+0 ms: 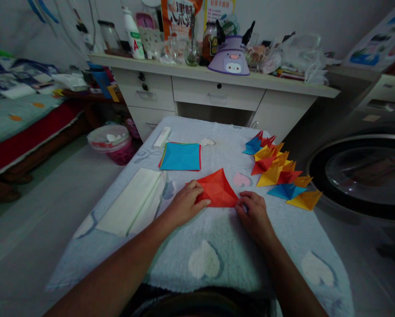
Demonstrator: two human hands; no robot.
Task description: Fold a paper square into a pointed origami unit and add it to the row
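Note:
A red sheet of origami paper [219,189], creased and partly folded, lies on the cloth-covered table between my hands. My left hand [189,200] pinches its left corner, thumb below and fingers on top. At the right corner, the curled fingertips of my right hand [252,211] close on the paper's edge. Beyond my left hand sits a stack of square paper [180,156], blue on top with red and yellow edges showing. To the right stand several folded paper cranes [276,169] in red, yellow and blue, packed in a slanting row.
A white folded cloth or tissue [131,202] lies left of my forearm. A small white box [162,138] rests near the table's far left edge. Behind stands a white desk [217,90] crowded with jars and bottles. A pink bin [118,149] is at left, a washing machine [359,145] at right.

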